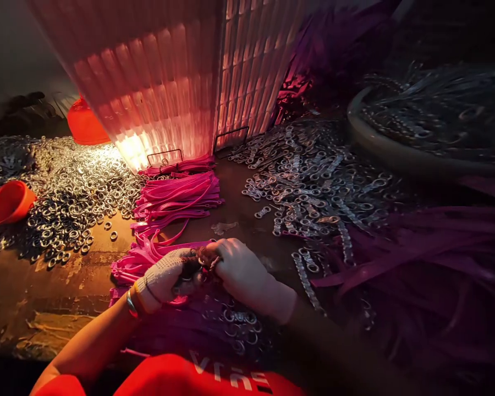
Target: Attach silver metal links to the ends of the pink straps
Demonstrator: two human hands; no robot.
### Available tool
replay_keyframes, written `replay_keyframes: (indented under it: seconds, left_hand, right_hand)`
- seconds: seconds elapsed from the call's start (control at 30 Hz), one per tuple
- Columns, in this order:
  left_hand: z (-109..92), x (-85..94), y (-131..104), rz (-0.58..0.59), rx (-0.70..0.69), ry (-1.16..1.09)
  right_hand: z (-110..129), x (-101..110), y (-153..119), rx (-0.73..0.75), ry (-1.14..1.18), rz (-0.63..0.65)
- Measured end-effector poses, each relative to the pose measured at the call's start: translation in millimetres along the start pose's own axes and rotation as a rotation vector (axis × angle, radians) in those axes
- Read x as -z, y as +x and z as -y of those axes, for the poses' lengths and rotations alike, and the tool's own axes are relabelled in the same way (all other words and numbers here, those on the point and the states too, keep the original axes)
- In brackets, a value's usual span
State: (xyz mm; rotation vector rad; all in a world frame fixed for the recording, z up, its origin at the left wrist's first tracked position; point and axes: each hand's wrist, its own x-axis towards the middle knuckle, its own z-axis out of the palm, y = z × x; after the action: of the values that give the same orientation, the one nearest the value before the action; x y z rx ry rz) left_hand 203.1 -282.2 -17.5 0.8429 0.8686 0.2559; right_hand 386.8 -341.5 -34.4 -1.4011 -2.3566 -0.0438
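My left hand (167, 278), in a white knit glove with dark, worn fingertips, is closed. Pinched at its fingertips is a small metal ring (201, 260), mostly covered by the fingers. Pressed up against it, my right hand (241, 272), also in a pale glove, has its fingers curled shut; whatever they grip is hidden. Under and behind both hands lie bundles of pink straps (177, 195), each with narrow ends. A few loose metal rings (241, 324) rest on the dark purple material below my wrists.
Metal rings (74, 192) are heaped at left, beside an orange cup (9, 202) and an orange lamp shade (86, 124). A ribbed translucent panel (169, 82) stands behind. Metal links (309, 181) pile up at right, near a large basin (367, 132) and purple straps (437, 247).
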Motion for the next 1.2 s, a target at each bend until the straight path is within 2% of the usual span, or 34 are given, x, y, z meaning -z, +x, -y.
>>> replay_keyframes:
  seconds: [0.13, 0.27, 0.33, 0.4, 0.6, 0.67, 0.77, 0.8, 0.87, 0.9, 0.93, 1.0, 1.07, 1.2]
  left_hand:
    - [2, -14.9, -6, 0.053, 0.063, -0.048]
    - [7, -23.6, -21, -0.084, -0.116, 0.112]
    - [9, -25.9, -27, -0.092, -0.186, 0.243]
    - [8, -28.1, -30, -0.066, -0.195, 0.294]
    - [2, -36.7, -17, -0.056, -0.076, 0.077]
    - [-2, -39.8, -8, -0.064, -0.089, 0.057]
    - [-14, -42.3, 15, -0.057, -0.133, 0.165]
    - [-22, -41.7, 27, -0.060, -0.156, 0.324]
    - [-42, -37.3, 55, -0.135, -0.235, 0.765]
    - [-54, -33.6, 71, -0.216, -0.301, 1.022]
    - [-68, -29.4, 88, -0.319, -0.358, 1.156]
    - [-92, -21.2, 122, -0.460, -0.407, 1.255]
    - [-110, -16.4, 152, -0.568, -0.407, 1.316]
    - [-120, -22.0, 189, -0.638, -0.389, 1.386]
  right_hand:
    - [8, -1, -4, 0.065, -0.118, -0.018]
    - [8, 8, -9, 0.010, -0.098, -0.053]
    - [11, 14, -11, -0.062, -0.029, -0.028]
    - [15, 19, -12, -0.130, 0.049, 0.000]
    - [23, 16, -14, -0.270, 0.048, -0.107]
    - [20, 13, -15, -0.379, 0.203, -0.106]
    - [9, 8, -18, -0.566, 0.617, -0.077]
    - [3, 6, -20, -0.618, 0.686, -0.081]
    - [-9, 1, -25, -0.722, 0.651, -0.143]
    - [-16, -2, -28, -0.772, 0.590, -0.196]
    - [-21, -5, -30, -0.816, 0.542, -0.253]
    - [-31, -12, -33, -0.864, 0.527, -0.343]
    - [-36, -19, -34, -0.862, 0.574, -0.367]
    - [-38, -32, -35, -0.846, 0.595, -0.310]
